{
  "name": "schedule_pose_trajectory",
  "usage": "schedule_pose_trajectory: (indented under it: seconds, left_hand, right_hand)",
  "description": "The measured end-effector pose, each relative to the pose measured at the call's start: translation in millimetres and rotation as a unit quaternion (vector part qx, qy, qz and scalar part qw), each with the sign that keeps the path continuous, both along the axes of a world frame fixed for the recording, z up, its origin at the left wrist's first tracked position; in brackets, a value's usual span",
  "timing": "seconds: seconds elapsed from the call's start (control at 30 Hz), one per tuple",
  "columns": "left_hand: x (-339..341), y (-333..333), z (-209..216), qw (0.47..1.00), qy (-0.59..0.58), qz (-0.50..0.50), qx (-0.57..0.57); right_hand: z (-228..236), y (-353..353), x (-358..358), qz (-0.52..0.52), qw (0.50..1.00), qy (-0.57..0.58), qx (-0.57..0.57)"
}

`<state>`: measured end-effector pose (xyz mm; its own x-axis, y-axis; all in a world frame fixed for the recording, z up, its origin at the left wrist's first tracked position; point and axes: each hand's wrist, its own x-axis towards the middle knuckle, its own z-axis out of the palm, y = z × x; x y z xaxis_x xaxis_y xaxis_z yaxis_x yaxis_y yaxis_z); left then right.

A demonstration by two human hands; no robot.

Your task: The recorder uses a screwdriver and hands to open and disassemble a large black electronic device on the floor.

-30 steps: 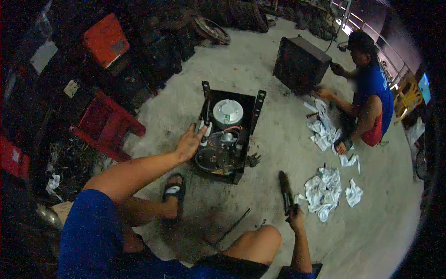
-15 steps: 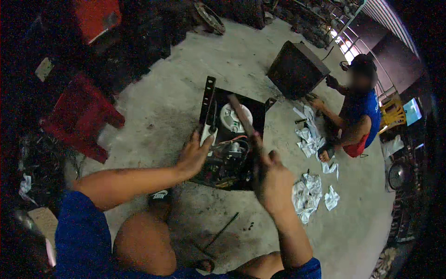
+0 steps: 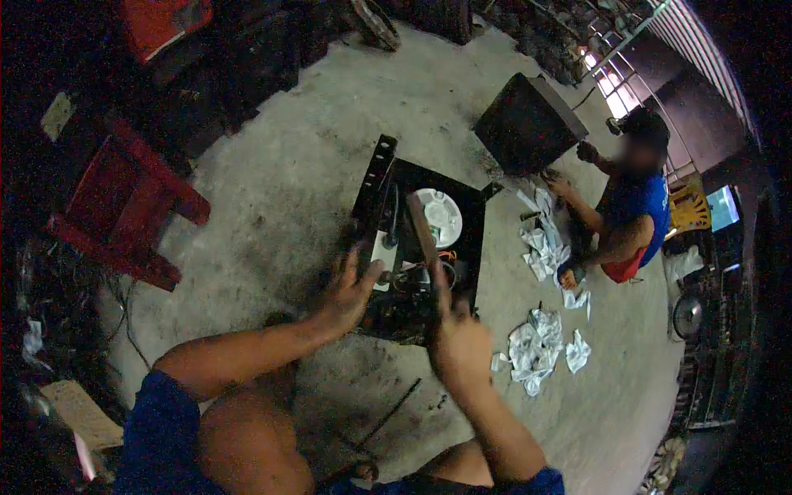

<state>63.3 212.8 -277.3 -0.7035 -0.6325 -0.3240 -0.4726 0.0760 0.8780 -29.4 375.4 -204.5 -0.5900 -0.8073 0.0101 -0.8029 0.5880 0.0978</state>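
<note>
An open black metal unit (image 3: 472,235) sits on the floor in front of me, with wiring and small parts inside. A white round part (image 3: 445,216) lies in its far half, and a white plate (image 3: 381,250) is by its left rail. My left hand (image 3: 345,301) grips the unit's left side, thumb by the white plate, fingers along the rail. In my right hand (image 3: 462,351) is a long flat brown bar (image 3: 422,233), closed in the fist. Its far end reaches over the unit beside the round part. Whether it touches anything inside, I cannot tell.
A red plastic stool (image 3: 136,198) stands at the left. Far right, another person (image 3: 652,202) crouches by a dark box (image 3: 528,124). White crumpled scraps (image 3: 536,342) lie on the floor at the right. A thin dark rod (image 3: 394,411) lies near my legs.
My right hand has moved left and nearer to me with the bar, whose far end has drawn back toward me. My left hand stays on the unit's left side. The whole view has shifted slightly.
</note>
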Motion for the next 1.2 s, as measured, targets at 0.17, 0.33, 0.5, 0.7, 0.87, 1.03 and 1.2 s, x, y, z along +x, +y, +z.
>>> schedule_pose_trajectory:
  seconds: [0.17,0.33,0.5,0.7,0.87,1.03,1.2]
  left_hand:
    - [0,-9,-21,0.99,0.091,-0.007,0.108]
    - [-1,-4,-12,0.998,0.043,0.009,0.033]
    - [-7,-7,-36,0.994,0.087,0.024,0.067]
    - [1,-26,-29,0.994,0.069,-0.067,0.048]
    - [-10,-18,-21,0.991,0.097,-0.047,0.085]
    - [-1,-34,-41,0.995,0.086,-0.049,0.01]
    - [-9,-22,-38,0.995,0.085,-0.04,-0.042]
  right_hand:
    - [-12,-29,-58,0.097,0.991,0.001,-0.095]
    - [32,6,1,0.004,0.996,-0.042,0.075]
    - [-7,-50,-52,0.023,0.999,-0.021,0.005]
    - [25,6,12,0.016,0.997,-0.04,0.07]
    - [5,-36,-45,0.064,0.998,0.004,0.023]
    - [18,-21,0,0.014,0.997,0.007,0.079]
    - [10,-33,-44,0.033,0.999,-0.024,0.02]
